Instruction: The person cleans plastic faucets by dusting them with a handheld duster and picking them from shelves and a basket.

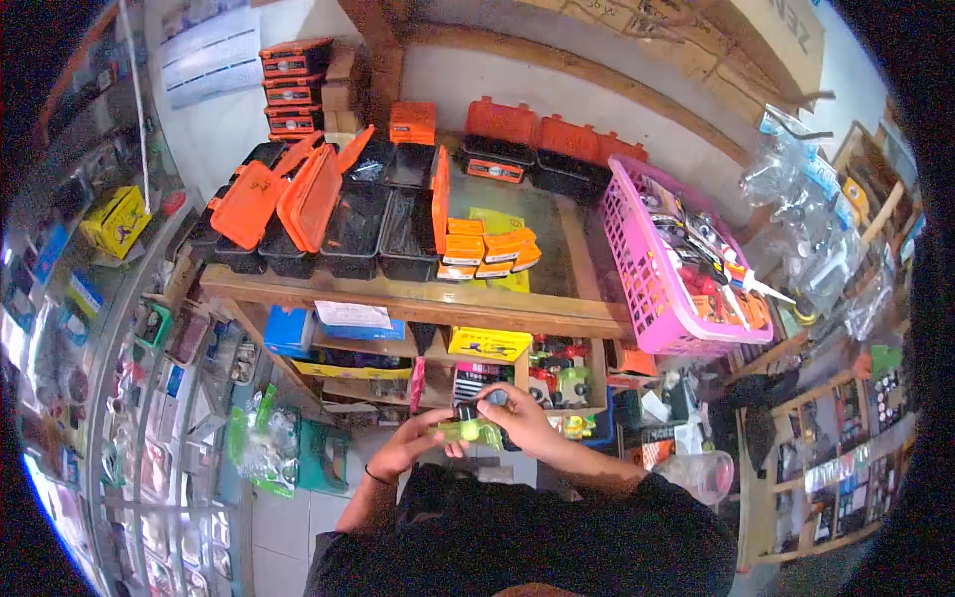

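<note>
Close to my chest, below the shelf edge, both hands meet around a small package. My left hand (408, 444) has its fingers closed on the left end of a yellow-green packet (473, 432) that looks like clear plastic. From the right, my right hand (519, 418) pinches a small dark round item (494, 398) just above the packet. Another black piece (466, 410) sits between the hands, against the packet. What these dark pieces are is too small to tell.
Black boxes with orange lids (316, 199) and small orange cartons (485, 249) stand on the glass-topped wooden counter (418, 298). A full pink basket (657, 289) overhangs its right end. Stocked shelves line both sides; a green bin (323, 458) is low left.
</note>
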A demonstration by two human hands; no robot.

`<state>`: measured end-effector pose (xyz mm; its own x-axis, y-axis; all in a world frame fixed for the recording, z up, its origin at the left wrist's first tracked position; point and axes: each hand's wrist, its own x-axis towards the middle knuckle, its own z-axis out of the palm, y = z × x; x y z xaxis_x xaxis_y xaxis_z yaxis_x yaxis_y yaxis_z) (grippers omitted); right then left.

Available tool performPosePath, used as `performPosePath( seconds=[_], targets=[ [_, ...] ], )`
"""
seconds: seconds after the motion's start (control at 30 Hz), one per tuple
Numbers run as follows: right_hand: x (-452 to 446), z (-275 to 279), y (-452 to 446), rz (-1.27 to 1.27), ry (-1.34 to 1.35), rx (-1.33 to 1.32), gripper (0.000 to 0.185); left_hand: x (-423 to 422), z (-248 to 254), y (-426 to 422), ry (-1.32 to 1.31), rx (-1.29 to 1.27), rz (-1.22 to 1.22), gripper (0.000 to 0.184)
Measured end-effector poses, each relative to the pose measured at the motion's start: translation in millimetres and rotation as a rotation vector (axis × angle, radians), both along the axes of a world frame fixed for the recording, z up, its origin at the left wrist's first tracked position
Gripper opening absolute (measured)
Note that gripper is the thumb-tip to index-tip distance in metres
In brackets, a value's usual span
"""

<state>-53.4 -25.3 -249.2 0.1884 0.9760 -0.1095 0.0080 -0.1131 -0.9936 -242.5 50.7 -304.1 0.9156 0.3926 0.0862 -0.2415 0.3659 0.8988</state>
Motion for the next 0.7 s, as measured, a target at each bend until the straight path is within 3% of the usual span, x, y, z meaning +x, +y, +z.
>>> performPosePath(
  seconds=[0.07,0.13,0.2,0.23,0.27,0.33,0.37,0.4,0.47,0.53,0.63,0.67,0.7],
  targets=[
    [2.4,-12.0,3.4,0.142,0.047,-0.016,0.017,-1.8,-10.3,-10.6,-0.165,-0.254,0.044,0.042],
    [4.6,-28.3,2.9,0.217,-0.044,0.019,0.016,0.3,-32.5,-12.7,-0.146,-0.191,0.120,0.046],
    [-0.6,-63.4,-7.0,0.258,-0.131,0.100,0.015,3.4,-72.3,-18.4,-0.225,-0.173,-0.105,0.048],
    [-1.3,-103.7,-9.1,0.302,0.039,0.276,0.017,5.9,-86.5,-29.5,-0.164,-0.172,-0.076,0.046],
    [-0.4,-131.5,-14.4,0.309,0.060,0.286,0.017,11.5,-101.6,-38.6,-0.144,-0.165,-0.065,0.046],
    [-10.9,-166.7,-42.2,0.145,0.220,0.081,0.012,15.1,-121.5,-62.1,-0.025,-0.257,-0.067,0.044],
    [-11.4,-154.6,-75.2,0.146,0.483,-0.127,0.015,18.1,-134.7,-84.3,0.026,-0.315,-0.108,0.042],
    [-9.0,-154.8,-87.0,0.126,0.491,-0.126,0.015,12.1,-147.4,-94.1,0.036,-0.319,-0.127,0.042],
    [-1.2,-158.9,-105.6,0.128,-0.131,0.118,0.022,7.6,-124.7,-114.0,0.145,-0.303,-0.088,0.040],
    [5.0,-169.2,-115.3,0.107,0.055,-0.015,0.031,2.6,-141.2,-112.9,0.125,-0.292,-0.145,0.039],
    [5.7,-213.4,-118.6,-0.065,-0.002,0.081,0.035,1.3,-139.6,-108.9,0.141,-0.492,0.022,0.046],
    [4.5,-217.7,-122.1,-0.085,0.219,-0.088,0.037,0.0,-139.8,-102.7,0.147,-0.467,0.013,0.046],
    [3.4,-222.3,-124.3,-0.100,0.434,-0.255,0.039,-1.6,-148.8,-97.2,-0.062,-0.627,-0.117,0.047]
  ],
)
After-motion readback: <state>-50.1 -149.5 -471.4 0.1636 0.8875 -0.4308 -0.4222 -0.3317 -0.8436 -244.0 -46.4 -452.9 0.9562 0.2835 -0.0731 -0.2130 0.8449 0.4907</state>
